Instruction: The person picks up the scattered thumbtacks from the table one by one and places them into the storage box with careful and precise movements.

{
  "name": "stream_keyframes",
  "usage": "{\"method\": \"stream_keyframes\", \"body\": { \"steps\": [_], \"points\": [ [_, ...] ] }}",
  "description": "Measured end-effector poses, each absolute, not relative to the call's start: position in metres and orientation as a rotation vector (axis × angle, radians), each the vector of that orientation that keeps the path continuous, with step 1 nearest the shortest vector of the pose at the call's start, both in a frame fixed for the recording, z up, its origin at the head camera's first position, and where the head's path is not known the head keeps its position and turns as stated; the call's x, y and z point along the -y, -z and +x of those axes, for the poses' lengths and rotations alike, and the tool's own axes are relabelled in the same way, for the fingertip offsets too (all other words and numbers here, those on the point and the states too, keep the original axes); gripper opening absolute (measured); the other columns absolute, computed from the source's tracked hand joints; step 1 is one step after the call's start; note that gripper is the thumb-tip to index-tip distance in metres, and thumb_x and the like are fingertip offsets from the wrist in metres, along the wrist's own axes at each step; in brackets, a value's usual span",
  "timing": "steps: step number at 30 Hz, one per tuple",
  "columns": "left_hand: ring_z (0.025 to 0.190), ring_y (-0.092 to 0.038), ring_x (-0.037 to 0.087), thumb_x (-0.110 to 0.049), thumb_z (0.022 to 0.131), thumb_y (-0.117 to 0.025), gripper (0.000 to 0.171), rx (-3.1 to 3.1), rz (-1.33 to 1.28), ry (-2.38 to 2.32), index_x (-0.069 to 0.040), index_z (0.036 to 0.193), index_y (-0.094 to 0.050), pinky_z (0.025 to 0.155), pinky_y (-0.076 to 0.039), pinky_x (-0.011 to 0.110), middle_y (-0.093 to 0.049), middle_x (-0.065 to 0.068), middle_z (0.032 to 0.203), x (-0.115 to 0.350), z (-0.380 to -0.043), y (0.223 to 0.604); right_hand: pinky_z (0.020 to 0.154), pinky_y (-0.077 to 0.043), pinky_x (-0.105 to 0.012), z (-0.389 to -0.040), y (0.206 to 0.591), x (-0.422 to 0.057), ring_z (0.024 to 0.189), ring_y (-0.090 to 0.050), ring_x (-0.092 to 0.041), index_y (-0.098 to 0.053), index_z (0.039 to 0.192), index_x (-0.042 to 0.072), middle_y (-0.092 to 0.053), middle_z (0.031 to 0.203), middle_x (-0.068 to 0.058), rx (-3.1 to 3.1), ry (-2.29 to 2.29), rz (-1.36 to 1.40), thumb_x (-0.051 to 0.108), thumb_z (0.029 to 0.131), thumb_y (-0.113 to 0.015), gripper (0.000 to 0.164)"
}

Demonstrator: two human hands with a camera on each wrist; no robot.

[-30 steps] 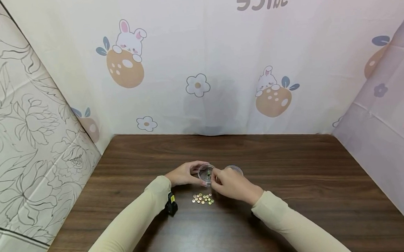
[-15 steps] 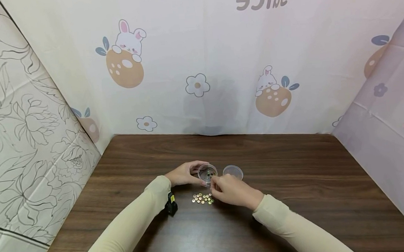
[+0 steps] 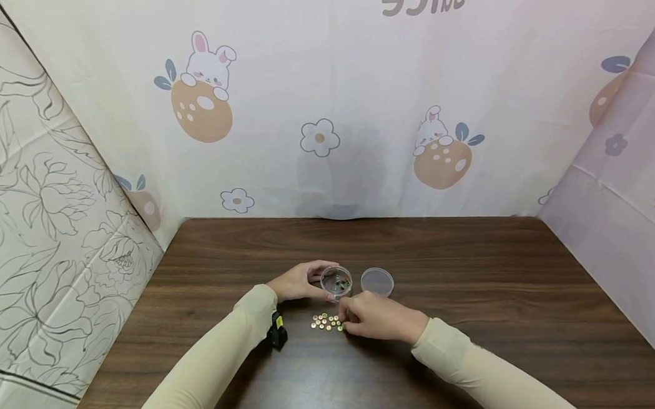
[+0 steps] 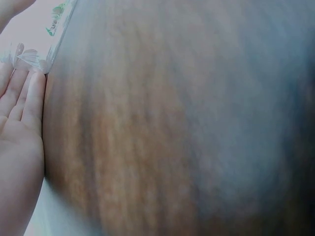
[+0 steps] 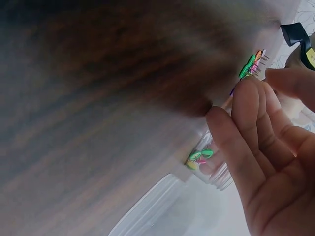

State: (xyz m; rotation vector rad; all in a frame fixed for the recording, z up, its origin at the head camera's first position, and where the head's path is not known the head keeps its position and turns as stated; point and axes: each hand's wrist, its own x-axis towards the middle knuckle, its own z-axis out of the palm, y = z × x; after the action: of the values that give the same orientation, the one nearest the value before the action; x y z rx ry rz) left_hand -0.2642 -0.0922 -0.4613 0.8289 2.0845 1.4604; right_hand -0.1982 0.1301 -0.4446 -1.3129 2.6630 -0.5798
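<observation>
My left hand [image 3: 300, 284] holds a round clear plastic jar [image 3: 332, 278] from its left, thumb in front and fingers behind. Several coloured thumbtacks [image 5: 207, 154] lie inside the jar, green, yellow and pink among them. On the table before it, more thumbtacks [image 3: 323, 322] are spread in a loose group, gold undersides up. My right hand [image 3: 372, 315] is at the right edge of this group with bent fingers. In the right wrist view, a gap shows between thumb and index finger, close to upright tack points [image 5: 257, 68]; nothing shows between them.
A round clear lid [image 3: 377, 281] lies flat on the table to the right of the jar, just behind my right hand. A black device with a yellow label [image 3: 278, 331] is at my left wrist. Printed curtains [image 3: 280, 170] stand along the back and sides of the wooden table.
My right hand has moved from the jar's mouth towards me and down to the loose thumbtacks, uncovering the jar's contents and the lid. My left hand and the jar have stayed put.
</observation>
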Motion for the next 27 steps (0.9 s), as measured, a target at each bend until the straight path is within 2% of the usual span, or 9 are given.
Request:
{"method": "stream_keyframes", "body": {
  "steps": [18, 27],
  "points": [
    [0.118, -0.049, 0.022, -0.015, 0.078, -0.076, 0.07, -2.088, 0.807, -1.459, -0.013, 0.139, -0.043, 0.1, -0.042, 0.046, -0.053, 0.009, 0.133, 0.0919, -0.2661, 0.4654, 0.05, -0.043, -0.017, -0.1954, 0.4442, -0.127, 0.057, -0.046, 0.003, -0.062, 0.077, 0.016, -0.056, 0.068, 0.011, -2.713, 0.45, -1.357, 0.009, 0.082, -0.066, 0.01],
    [0.119, -0.047, 0.022, -0.014, 0.077, -0.077, 0.071, -2.102, 0.822, -1.447, -0.012, 0.139, -0.043, 0.101, -0.04, 0.047, -0.052, 0.009, 0.134, 0.0913, -0.2646, 0.4636, 0.048, -0.04, -0.015, -0.1952, 0.4463, -0.1272, 0.054, -0.043, 0.003, -0.057, 0.073, 0.017, -0.05, 0.064, 0.014, -2.732, 0.429, -1.345, 0.01, 0.083, -0.065, 0.015]
  ]
}}
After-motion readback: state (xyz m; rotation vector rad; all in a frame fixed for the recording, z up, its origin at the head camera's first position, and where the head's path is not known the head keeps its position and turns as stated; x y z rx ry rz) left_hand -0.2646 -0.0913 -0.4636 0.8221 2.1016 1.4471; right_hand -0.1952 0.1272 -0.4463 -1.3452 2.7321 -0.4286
